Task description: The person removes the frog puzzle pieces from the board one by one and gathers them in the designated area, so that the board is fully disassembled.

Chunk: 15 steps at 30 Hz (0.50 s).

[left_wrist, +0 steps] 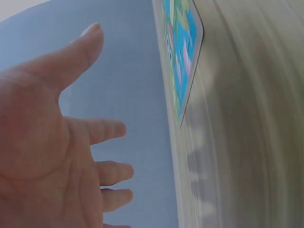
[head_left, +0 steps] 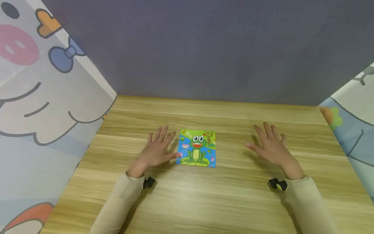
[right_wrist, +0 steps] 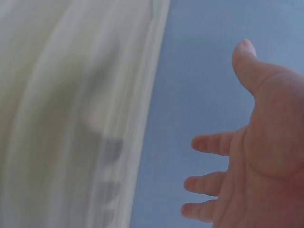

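A flat, nearly square picture board lies on the wooden table, printed with a green frog on a blue and green ground. To its left, my left hand hovers palm down with fingers spread. Its thumb tip overlaps the board's left edge in the head view. In the left wrist view, the palm of that hand is above the tabletop, with the board beyond the thumb. My right hand is well to the right of the board, fingers spread and holding nothing. The right wrist view shows its bare palm and extended fingers.
The wood-grain table ends at a grey upright panel at the back. Cartoon-printed panels stand on the left and right. A small black device sits at the left wrist, another at the right.
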Each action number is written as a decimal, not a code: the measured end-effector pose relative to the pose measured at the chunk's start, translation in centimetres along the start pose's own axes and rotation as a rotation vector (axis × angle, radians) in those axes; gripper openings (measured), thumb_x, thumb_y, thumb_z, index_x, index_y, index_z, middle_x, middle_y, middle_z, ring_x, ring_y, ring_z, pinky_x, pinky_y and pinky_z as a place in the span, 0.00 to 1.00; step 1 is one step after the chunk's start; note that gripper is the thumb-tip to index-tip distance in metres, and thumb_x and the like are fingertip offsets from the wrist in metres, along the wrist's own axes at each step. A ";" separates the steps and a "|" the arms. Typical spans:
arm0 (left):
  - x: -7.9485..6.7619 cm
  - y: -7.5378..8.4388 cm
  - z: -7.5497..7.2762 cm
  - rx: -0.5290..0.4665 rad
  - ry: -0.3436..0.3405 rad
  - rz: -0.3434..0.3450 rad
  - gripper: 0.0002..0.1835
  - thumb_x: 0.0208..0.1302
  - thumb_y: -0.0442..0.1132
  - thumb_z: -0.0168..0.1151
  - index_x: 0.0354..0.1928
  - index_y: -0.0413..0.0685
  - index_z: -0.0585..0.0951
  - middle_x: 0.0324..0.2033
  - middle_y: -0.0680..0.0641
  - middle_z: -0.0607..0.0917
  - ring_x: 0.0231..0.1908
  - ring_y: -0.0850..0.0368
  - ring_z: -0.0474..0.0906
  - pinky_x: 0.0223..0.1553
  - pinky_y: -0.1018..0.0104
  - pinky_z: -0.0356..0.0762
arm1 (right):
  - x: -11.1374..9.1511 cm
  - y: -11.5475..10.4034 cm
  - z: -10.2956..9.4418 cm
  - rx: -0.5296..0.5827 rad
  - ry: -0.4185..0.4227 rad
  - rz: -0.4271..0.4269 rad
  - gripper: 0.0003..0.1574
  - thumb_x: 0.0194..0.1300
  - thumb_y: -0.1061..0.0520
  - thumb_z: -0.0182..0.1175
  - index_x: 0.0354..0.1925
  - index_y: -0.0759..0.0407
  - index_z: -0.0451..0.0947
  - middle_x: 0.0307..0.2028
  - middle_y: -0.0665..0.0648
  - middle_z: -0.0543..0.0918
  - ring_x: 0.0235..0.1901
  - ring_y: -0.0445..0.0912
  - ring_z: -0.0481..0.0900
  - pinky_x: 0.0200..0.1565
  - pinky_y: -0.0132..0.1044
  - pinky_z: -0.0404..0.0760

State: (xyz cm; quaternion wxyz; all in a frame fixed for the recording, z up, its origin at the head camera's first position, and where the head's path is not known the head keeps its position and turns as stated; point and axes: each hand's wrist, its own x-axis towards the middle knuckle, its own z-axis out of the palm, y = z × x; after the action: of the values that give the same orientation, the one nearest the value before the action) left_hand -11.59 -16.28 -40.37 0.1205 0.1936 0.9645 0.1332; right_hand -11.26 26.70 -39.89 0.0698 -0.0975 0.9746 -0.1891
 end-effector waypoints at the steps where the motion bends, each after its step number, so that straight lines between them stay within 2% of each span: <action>1: 0.0 0.2 0.1 0.004 -0.011 0.006 0.51 0.64 0.70 0.57 0.80 0.56 0.50 0.81 0.37 0.41 0.80 0.35 0.33 0.75 0.29 0.34 | 0.4 -0.5 0.0 0.003 -0.003 -0.010 0.54 0.71 0.30 0.52 0.78 0.61 0.49 0.77 0.78 0.41 0.74 0.81 0.37 0.59 0.86 0.38; 8: 0.3 1.9 0.7 -0.001 -0.078 0.070 0.51 0.62 0.67 0.62 0.80 0.53 0.54 0.80 0.37 0.44 0.80 0.33 0.37 0.74 0.27 0.39 | 3.4 -4.4 0.9 -0.006 -0.011 -0.083 0.50 0.72 0.31 0.51 0.77 0.61 0.54 0.77 0.75 0.48 0.75 0.77 0.42 0.63 0.83 0.41; 15: 0.5 3.2 1.4 0.009 -0.132 0.128 0.51 0.59 0.68 0.64 0.79 0.54 0.57 0.80 0.35 0.47 0.79 0.33 0.41 0.75 0.29 0.43 | 6.1 -8.3 2.7 0.049 -0.019 -0.151 0.42 0.73 0.39 0.56 0.73 0.62 0.62 0.74 0.72 0.60 0.74 0.71 0.54 0.65 0.75 0.50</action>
State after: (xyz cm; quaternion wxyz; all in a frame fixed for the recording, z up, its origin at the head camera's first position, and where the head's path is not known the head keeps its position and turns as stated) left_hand -10.56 -12.91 -40.75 0.1740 0.2638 0.9407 0.1234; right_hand -15.32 16.92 -39.80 0.0669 -0.1706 0.9589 -0.2169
